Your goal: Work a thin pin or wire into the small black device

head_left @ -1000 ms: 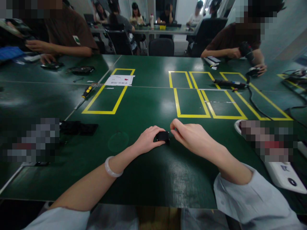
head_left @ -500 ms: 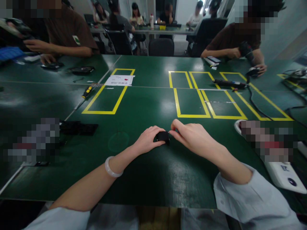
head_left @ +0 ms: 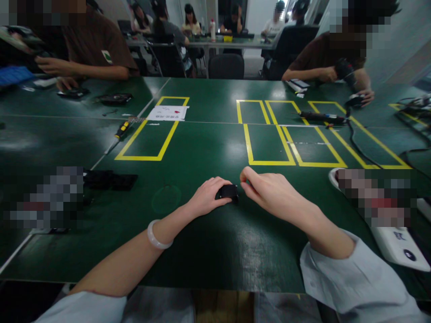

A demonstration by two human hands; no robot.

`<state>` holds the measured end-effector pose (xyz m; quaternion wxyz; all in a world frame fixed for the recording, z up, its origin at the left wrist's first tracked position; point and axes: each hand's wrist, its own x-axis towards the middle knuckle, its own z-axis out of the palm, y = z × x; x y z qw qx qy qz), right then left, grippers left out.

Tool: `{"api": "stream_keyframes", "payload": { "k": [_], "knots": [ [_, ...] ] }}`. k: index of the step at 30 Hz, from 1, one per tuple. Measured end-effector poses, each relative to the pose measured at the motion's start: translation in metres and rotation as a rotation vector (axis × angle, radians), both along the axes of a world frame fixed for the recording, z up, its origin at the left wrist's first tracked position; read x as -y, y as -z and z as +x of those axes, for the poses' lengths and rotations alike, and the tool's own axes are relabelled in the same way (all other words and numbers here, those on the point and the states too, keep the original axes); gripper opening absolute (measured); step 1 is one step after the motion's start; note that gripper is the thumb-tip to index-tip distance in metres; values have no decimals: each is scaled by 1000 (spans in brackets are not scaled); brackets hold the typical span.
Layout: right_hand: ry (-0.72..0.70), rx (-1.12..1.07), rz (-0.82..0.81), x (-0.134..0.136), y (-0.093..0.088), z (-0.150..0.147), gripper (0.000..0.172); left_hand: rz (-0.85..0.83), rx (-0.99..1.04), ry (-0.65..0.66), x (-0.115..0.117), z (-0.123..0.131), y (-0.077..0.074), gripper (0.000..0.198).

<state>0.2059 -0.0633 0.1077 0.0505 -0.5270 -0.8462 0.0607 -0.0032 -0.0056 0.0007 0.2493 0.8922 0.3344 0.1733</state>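
Between the thumb and fingers of my left hand (head_left: 209, 195) sits a small black box-shaped part (head_left: 229, 192), held low over the green table (head_left: 215, 251) in front of me. The hand covers its left end, and I cannot tell what kind of part it is. Just right of it is my right hand (head_left: 271, 192), its thumb and index finger pinched together. A narrow gap separates those fingertips from the black part. Whatever the pinch may hold is too small or hidden to make out.
Black parts (head_left: 109, 179) lie left of me, with a yellow-black screwdriver (head_left: 123, 129) beyond. A white paper sheet (head_left: 168, 113) lies across a yellow tape outline. Right are a white device (head_left: 400, 246) and a black corded tool (head_left: 321, 118). Two people work across the table.
My right fingertips have drawn slightly to the right, away from the black part they were touching. My left hand keeps its grip almost unmoved.
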Motion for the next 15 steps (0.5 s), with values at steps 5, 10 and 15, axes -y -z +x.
{"api": "stream_keyframes", "payload": {
  "k": [5,10,15],
  "knots": [
    [22,34,-18,0,-1,-1,24,-8,-1,-4,0,0,1,34],
    [2,41,-7,0,0,0,22,-16,-3,4,0,0,0,34],
    [-1,29,-9,0,-2,0,18,-14,1,1,0,0,-1,35]
  ]
}}
